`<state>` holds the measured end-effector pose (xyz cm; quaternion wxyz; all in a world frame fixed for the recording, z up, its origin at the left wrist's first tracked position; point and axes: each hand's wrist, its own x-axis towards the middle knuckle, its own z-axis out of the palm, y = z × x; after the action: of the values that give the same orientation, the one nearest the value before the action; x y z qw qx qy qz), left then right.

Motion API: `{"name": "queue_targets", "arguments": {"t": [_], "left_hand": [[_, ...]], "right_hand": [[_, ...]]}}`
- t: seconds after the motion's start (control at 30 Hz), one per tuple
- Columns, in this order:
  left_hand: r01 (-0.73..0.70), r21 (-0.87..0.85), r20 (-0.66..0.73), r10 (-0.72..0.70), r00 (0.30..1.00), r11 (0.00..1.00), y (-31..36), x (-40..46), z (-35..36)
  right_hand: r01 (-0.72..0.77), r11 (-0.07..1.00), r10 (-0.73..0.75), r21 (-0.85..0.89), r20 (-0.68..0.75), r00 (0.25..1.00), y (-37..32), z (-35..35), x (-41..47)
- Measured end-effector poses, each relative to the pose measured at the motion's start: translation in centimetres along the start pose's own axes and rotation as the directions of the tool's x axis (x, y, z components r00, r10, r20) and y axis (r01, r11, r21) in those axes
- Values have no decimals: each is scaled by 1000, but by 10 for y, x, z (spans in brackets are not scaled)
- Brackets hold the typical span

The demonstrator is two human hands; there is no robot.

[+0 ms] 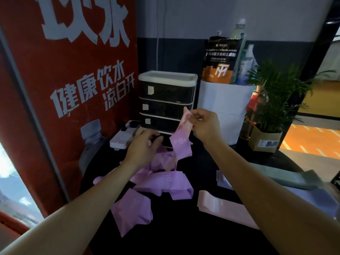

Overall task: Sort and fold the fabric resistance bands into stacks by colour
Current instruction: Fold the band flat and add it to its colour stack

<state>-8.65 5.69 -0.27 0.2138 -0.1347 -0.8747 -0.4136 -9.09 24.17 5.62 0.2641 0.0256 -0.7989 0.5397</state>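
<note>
The right hand (204,126) pinched one lilac fabric band (181,142) in its fingers, lifting it above the tangled lilac pile (161,179). The left hand (142,146), fingers curled, worked at that pile's far edge. Sorting seemed underway; next, probably folding the lifted band.

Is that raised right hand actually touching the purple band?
Touching. The head view shows the right hand pinching the lifted purple band's top end between its fingers.
</note>
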Motion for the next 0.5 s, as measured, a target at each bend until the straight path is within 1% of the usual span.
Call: {"name": "queue_targets", "arguments": {"t": [0.07, 0.13, 0.17, 0.23, 0.3, 0.37, 0.5], "left_hand": [[30, -155, 82, -18, 996, 987, 24, 1, 4], [65, -245, 142, -31, 989, 967, 42, 1, 8], [71, -265, 143, -33, 989, 962, 48, 1, 10], [56, -296, 84, -33, 996, 954, 54, 1, 10], [34, -285, 24, -28, 999, 958, 51, 4, 6], [26, -253, -1, -27, 1000, 967, 48, 7, -1], [26, -172, -54, -36, 998, 985, 36, 5, -12]], "right_hand": [[-7, 1000, 7, 26, 17, 1000, -4, -1, -2], [-9, 998, 7, 56, 42, 999, -11, -1, -5], [-5, 998, 2, 64, 50, 999, -15, -2, -6], [17, 998, -20, 66, 54, 998, -22, -7, -7], [24, 997, -26, 68, 29, 999, -25, -15, -7], [7, 997, -4, 74, -44, 999, -19, -24, -3], [-104, 988, 127, 112, -233, 964, 2, -42, 2]]}}
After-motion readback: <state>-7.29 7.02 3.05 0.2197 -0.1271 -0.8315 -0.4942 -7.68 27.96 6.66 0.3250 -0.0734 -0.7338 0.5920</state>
